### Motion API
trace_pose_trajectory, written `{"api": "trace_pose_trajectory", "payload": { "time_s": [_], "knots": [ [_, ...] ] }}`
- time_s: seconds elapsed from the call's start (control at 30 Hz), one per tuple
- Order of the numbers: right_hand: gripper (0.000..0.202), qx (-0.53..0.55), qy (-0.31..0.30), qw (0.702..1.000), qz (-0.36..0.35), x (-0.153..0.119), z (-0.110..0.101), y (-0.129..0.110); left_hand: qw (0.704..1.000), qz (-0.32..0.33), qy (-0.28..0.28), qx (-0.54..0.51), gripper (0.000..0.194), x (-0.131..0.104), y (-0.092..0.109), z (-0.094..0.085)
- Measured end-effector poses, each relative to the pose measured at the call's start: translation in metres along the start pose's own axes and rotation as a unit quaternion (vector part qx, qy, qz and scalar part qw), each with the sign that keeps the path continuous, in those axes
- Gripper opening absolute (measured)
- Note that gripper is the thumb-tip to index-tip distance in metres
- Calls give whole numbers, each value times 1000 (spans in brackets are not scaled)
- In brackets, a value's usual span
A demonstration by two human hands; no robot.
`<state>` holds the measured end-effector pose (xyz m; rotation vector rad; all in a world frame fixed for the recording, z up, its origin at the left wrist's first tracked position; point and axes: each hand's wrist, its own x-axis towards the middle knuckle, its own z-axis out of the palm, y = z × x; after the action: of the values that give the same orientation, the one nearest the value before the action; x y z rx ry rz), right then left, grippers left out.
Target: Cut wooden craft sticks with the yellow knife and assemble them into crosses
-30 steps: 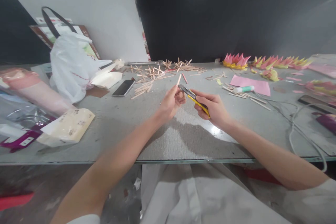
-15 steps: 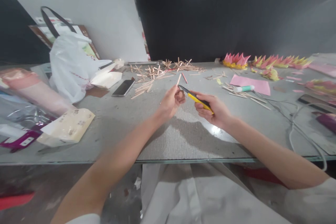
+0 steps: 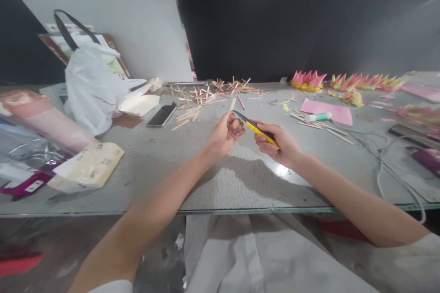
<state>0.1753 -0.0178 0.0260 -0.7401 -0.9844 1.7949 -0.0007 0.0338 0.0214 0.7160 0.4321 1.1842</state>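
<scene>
Over the middle of the grey table, my left hand [image 3: 225, 133] is closed on a thin flat wooden stick [image 3: 233, 104], whose end points up and away from me. My right hand [image 3: 280, 142] grips a yellow and black utility knife [image 3: 260, 131]. Its dark blade end reaches to the fingers of my left hand, close to the stick; I cannot tell whether it touches the wood. Just beyond lies a small red stick [image 3: 241, 102]. A loose pile of wooden sticks [image 3: 204, 96] spreads behind my left hand, some of them crossed together.
A phone [image 3: 161, 115], a white plastic bag [image 3: 91, 87] and a tissue pack [image 3: 90, 169] are on the left. To the right lie pink paper [image 3: 326, 111], a glue stick [image 3: 318, 117], grey cables [image 3: 385, 165] and pink-yellow folded paper flowers [image 3: 307, 81]. The table's front edge [image 3: 240, 211] runs near me.
The stick in my left hand has turned slightly, showing its broader face. Both hands stay almost in place, the knife still at the left fingers.
</scene>
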Motion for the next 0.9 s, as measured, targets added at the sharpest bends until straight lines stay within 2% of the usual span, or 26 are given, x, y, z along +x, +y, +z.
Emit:
{"api": "trace_pose_trajectory", "payload": {
  "time_s": [0.13,0.23,0.33,0.43,0.53,0.6,0.7,0.8,0.9],
  "knots": [
    [21,-24,11,999,-30,0,0,0,1000,-2,0,-4,46,-2,2,1],
    [26,-95,59,986,-125,2,-1,3,1000,1,-20,15,45,-3,3,0],
    [29,-200,101,947,-231,6,-4,4,997,-11,-40,62,46,-2,2,-3],
    [27,-281,142,903,-294,10,-9,4,986,-31,-78,147,46,-1,-3,-8],
    [30,-330,182,868,-323,12,-15,1,963,-36,-139,229,45,-1,-8,-13],
    [27,-371,186,857,-305,11,-17,0,950,-36,-164,263,44,-2,-10,-15],
    [32,-398,181,863,-253,10,-17,-2,939,-32,-176,294,44,-4,-9,-15],
    [38,-336,172,901,-212,9,-12,-1,941,-10,-168,292,44,-6,-6,-12],
    [44,-251,152,938,-184,9,-7,2,941,42,-150,299,41,-8,-6,-9]
  ]
}}
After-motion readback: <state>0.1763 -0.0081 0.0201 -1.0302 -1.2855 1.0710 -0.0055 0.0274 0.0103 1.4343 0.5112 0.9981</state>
